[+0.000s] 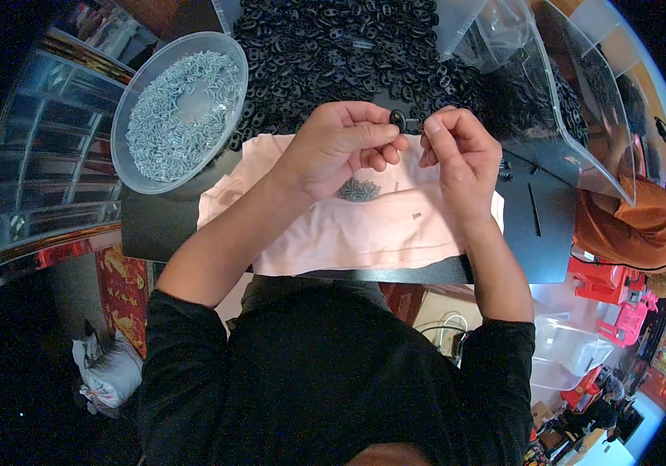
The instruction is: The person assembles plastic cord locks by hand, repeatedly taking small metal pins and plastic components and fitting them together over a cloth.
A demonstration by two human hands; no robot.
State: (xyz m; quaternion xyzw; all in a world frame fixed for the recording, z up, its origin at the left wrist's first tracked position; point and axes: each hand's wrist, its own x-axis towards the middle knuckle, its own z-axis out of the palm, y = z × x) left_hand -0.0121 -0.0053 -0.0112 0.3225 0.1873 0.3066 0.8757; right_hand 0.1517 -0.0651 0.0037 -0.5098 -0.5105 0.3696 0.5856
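Above a pale pink cloth [348, 241], my two hands are raised close together. Between finger and thumb my left hand [344, 144] pinches a small black plastic piece [397, 120], rounded with a hole in it. A short metal spring [412, 120] shows in the gap just right of that piece. My right hand [461, 151] is closed in a pinch at the spring's other end, on a tiny dark part mostly hidden by the fingertips. Below the hands a small heap of silver springs [358, 190] lies on the cloth, with a few loose ones nearby.
A round clear tub [127, 167] of small silver metal pieces stands at the left. Many black plastic pieces [309, 58] cover the far table. A clear plastic bin [573, 140] lies at the right, near a thin black rod [535, 210]. Beyond sits a person in orange [632, 225].
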